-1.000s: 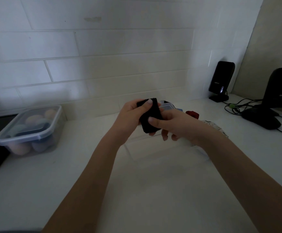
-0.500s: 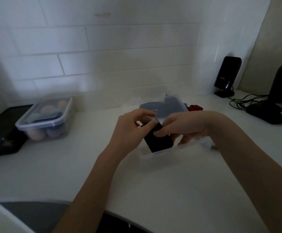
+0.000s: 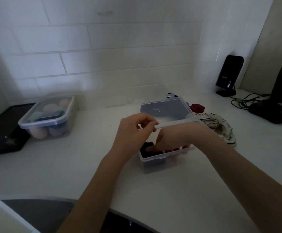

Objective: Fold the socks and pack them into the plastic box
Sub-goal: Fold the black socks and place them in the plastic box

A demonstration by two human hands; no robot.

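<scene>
The folded black sock (image 3: pixel 146 149) sits in the near left corner of the clear plastic box (image 3: pixel 155 163). Our right hand (image 3: pixel 172 140) presses it down with straight fingers; we should push it flat against the wall. Our left hand (image 3: pixel 133 130) hovers above, loosely curled, empty. A patterned sock (image 3: pixel 220 126) waits just beside the box.

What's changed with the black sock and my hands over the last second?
The black sock went from being held up in both hands down into the near left corner of the clear box. The right hand followed it in and presses it with its fingers. The left hand let go and hovers above the box, fingers loosely curled. The lidded tub on the left and the striped sock stayed put.
</scene>
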